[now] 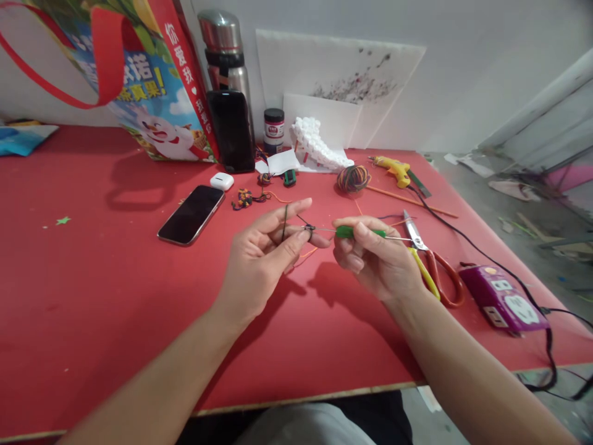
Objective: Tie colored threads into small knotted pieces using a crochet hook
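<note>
My right hand [377,253] is closed on a crochet hook [345,232] with a green grip, its thin metal shaft pointing left. My left hand [264,259] pinches a small dark piece of yarn work [309,228] between thumb and fingers. Dark yarn [285,224] wraps around the raised left index finger and runs down to that piece. The hook's tip reaches the piece; whether it passes through a loop is too small to tell. An orange strand hangs below the left fingers. Behind the hands sits a multicoloured yarn ball [353,179].
Scissors [419,241], a purple power strip [504,300] and a yellow glue gun [393,171] with a black cord lie on the right of the red table [115,296]. A phone [192,214] and earbud case [222,181] lie left. A gift bag [185,117] and flask [222,34] stand behind.
</note>
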{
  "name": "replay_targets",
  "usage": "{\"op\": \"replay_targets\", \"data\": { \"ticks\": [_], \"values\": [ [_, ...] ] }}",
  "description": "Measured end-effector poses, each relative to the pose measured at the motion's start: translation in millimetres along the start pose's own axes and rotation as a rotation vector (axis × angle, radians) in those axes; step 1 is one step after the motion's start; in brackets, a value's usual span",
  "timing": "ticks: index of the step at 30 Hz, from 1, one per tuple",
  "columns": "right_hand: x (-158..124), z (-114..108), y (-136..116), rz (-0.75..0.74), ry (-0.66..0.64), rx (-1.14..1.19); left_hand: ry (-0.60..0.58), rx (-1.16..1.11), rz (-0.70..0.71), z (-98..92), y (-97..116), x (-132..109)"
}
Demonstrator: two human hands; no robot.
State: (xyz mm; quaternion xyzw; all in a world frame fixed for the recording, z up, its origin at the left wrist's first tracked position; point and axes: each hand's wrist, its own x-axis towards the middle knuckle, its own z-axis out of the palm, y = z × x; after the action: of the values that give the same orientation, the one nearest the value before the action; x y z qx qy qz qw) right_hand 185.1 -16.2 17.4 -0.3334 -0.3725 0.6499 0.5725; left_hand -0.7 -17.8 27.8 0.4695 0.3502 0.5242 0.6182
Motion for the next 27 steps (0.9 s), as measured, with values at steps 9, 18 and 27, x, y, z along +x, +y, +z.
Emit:
{"op": "replay_targets", "data": {
  "ticks": [9,18,27],
  "values": [
    [-0.7,-1.5,1.0,0.060,-0.048,0.026,-0.059,-0.015,0.003,0.7,-1.6,0.1],
    [-5.1,4.6,1.5,0.122,-0.081,0.009,-0.018,0.042,0.027,-2.4,-8.0,-0.6],
    [-2.4,3.1,1.1,0.104,-0.030,0.048,0.005,-0.060,0.013,3.5,-1.4,0.9]
  ]
}}
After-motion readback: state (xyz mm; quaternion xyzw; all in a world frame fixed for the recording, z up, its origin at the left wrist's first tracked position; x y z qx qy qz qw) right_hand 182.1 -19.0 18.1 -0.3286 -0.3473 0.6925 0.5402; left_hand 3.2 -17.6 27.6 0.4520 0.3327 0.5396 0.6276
